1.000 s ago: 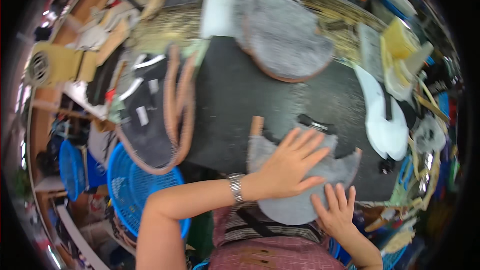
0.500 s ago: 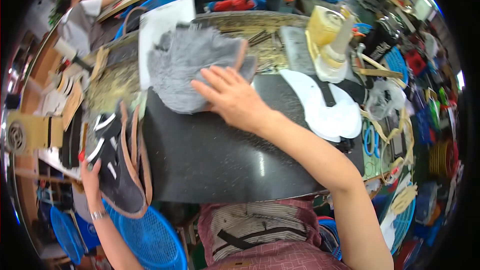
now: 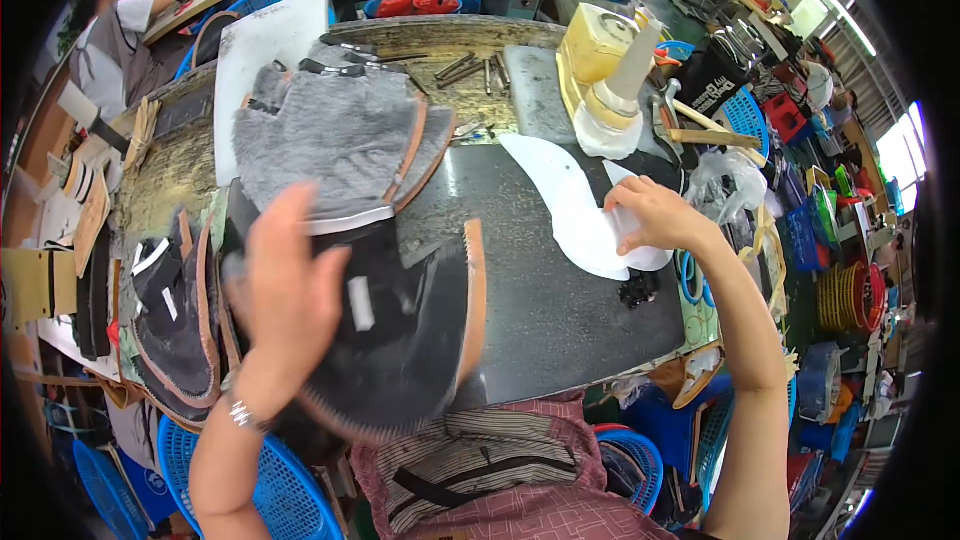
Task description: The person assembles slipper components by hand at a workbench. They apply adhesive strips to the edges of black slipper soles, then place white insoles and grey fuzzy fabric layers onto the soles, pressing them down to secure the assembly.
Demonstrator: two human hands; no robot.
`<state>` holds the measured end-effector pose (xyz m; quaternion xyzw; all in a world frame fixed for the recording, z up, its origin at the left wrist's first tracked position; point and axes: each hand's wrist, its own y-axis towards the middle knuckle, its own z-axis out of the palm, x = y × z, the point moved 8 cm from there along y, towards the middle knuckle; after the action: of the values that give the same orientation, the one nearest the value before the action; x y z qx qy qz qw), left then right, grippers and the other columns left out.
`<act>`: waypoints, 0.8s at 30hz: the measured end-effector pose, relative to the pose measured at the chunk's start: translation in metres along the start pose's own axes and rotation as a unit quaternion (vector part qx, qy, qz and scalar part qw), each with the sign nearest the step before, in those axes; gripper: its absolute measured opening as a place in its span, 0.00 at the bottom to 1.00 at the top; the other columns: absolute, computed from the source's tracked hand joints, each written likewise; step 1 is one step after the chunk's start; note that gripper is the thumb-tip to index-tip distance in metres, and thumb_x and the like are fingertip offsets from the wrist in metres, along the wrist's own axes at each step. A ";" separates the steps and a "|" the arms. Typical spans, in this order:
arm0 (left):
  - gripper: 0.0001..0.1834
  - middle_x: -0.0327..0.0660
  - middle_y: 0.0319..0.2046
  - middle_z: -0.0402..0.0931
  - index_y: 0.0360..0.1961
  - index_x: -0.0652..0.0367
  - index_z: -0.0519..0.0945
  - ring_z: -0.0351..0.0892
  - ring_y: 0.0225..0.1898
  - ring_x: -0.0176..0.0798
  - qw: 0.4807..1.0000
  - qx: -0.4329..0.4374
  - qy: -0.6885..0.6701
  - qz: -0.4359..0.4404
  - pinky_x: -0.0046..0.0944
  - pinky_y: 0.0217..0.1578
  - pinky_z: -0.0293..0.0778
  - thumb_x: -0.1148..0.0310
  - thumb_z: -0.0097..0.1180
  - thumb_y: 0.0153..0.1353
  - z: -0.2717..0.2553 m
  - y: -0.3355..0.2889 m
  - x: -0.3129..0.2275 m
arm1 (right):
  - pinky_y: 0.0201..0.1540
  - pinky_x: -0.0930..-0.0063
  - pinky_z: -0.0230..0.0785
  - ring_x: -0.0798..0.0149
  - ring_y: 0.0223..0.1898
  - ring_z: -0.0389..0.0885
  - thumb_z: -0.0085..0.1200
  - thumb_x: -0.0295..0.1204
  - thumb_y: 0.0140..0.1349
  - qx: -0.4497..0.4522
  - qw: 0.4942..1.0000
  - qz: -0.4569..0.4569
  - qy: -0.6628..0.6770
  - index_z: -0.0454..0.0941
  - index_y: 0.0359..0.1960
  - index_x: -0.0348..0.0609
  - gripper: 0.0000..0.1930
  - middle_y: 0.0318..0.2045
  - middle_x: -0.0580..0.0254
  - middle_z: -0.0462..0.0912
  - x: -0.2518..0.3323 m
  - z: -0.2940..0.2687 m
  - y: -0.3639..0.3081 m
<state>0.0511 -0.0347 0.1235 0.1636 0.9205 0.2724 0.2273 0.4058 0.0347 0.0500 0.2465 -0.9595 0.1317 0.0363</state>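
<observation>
My left hand (image 3: 290,285), blurred, hovers over the left side of a black boot upper (image 3: 395,360) with a white strip and brown fuzzy edge. Its fingers are stretched out, the thumb apart. On the right of the black work board, my right hand (image 3: 660,215) pinches a white curved cut piece (image 3: 648,258). Another white curved piece (image 3: 560,200) lies flat beside it. Grey furry uppers (image 3: 330,130) with brown edges are stacked at the board's far left. More black uppers (image 3: 180,310) lie further left.
A yellowish container (image 3: 595,45) and a cone-shaped bottle (image 3: 625,80) stand at the back right, near a hammer (image 3: 670,100). Blue scissors (image 3: 690,280) lie at the right edge. Blue baskets (image 3: 260,485) sit below the table. Another person (image 3: 115,50) works at the far left.
My left hand has come right from the left-hand pile, and a black upper now lies on the board. My right hand has left the grey furry stack and taken hold of a white piece.
</observation>
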 end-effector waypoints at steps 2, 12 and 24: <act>0.34 0.51 0.53 0.68 0.55 0.63 0.67 0.67 0.55 0.54 0.979 0.100 -0.128 0.121 0.47 0.57 0.62 0.77 0.63 0.42 0.050 0.019 -0.059 | 0.50 0.64 0.65 0.54 0.50 0.70 0.70 0.37 0.37 0.034 0.999 0.020 -0.020 0.72 0.40 0.45 0.27 0.38 0.59 0.77 -0.004 0.003 0.003; 0.31 0.53 0.46 0.73 0.57 0.60 0.67 0.69 0.52 0.49 0.890 0.400 -0.166 0.142 0.44 0.50 0.64 0.83 0.47 0.47 0.211 0.046 -0.133 | 0.50 0.60 0.63 0.57 0.40 0.75 0.62 0.30 0.42 -0.196 0.957 -0.145 -0.159 0.73 0.30 0.44 0.13 0.31 0.63 0.78 0.029 -0.015 -0.029; 0.28 0.50 0.53 0.69 0.60 0.61 0.64 0.69 0.53 0.43 0.795 0.389 -0.464 0.037 0.40 0.55 0.62 0.53 0.42 0.66 0.202 0.053 -0.101 | 0.33 0.87 0.66 0.79 0.31 0.75 0.52 0.24 0.61 -0.454 0.698 0.110 0.543 0.74 0.38 0.39 0.05 0.31 0.69 0.79 -0.031 -0.040 -0.123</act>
<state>0.2481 0.0511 0.0356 0.3794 0.7260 -0.2089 0.5342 0.4920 -0.0438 0.1132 -0.0215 -0.7370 -0.2058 0.6434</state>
